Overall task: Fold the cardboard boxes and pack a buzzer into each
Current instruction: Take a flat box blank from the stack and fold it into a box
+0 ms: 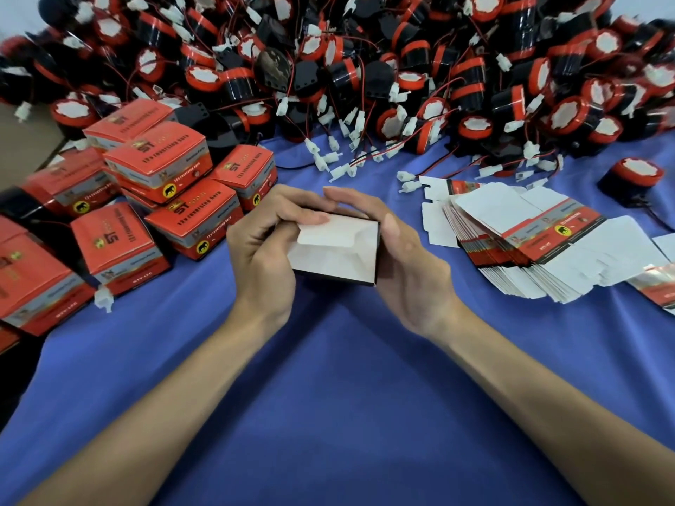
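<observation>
Both hands hold one cardboard box (339,255) above the blue cloth at the centre. Its white inner flaps face me, folded over one another, with a dark edge along the bottom. My left hand (263,242) grips the box's left side, its thumb pressing on a flap. On the right side, my right hand (398,250) curls its fingers over the far edge. What is inside the box is hidden. A huge heap of black and red buzzers (365,67) with white connectors fills the back. One lone buzzer (637,180) sits at the right.
Several closed red boxes (157,158) are stacked at the left. A fanned stack of flat unfolded box blanks (529,242) lies at the right. Loose white connectors (336,162) trail from the heap. The blue cloth (347,396) covers the table toward me.
</observation>
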The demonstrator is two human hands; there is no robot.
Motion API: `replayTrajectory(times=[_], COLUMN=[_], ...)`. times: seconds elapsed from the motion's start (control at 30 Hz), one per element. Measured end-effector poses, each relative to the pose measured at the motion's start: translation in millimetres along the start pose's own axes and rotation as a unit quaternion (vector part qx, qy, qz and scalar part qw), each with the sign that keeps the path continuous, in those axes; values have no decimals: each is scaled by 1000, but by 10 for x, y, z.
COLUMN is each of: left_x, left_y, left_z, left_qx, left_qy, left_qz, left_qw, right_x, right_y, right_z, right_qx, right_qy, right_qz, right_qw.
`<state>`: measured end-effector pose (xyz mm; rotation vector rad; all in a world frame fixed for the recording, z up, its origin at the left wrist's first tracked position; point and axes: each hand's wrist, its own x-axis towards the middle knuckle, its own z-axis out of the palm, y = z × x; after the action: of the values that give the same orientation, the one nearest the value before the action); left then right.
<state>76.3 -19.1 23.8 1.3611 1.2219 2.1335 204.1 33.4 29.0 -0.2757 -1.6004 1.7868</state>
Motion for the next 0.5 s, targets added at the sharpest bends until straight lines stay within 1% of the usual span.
replayTrajectory(times=[0.03, 0.1, 0.2, 0.27, 0.33, 0.4, 0.43, 0.5], left_x=[6, 0, -17, -19, -10, 9, 15, 15], left_y=[-1, -3, 5, 26, 27, -4, -12, 5], left_z=[-1, -13, -41, -50, -65, -84, -89, -90], left_qx=[4, 16, 16, 29, 83, 148, 160, 136], left_qy=[1, -1, -8, -38, -81, -110, -119, -143], left_qz=[2, 9, 16, 34, 64, 82, 66, -6], left_qw=[1000, 1000, 1000, 998, 991, 980, 978, 980], right_x=[-1, 1, -9, -15, -11, 12, 25, 45], right_y=[-9, -6, 24, 42, 37, 18, 15, 20], right_z=[7, 44, 108, 120, 95, 54, 34, 2], right_qx=[-4, -50, -133, -184, -197, -168, -154, -143], right_qy=[2, 39, 82, 95, 100, 111, 122, 143], right_qz=[6, 3, -31, -62, -77, -82, -84, -86], right_qw=[1000, 998, 987, 976, 972, 976, 977, 976])
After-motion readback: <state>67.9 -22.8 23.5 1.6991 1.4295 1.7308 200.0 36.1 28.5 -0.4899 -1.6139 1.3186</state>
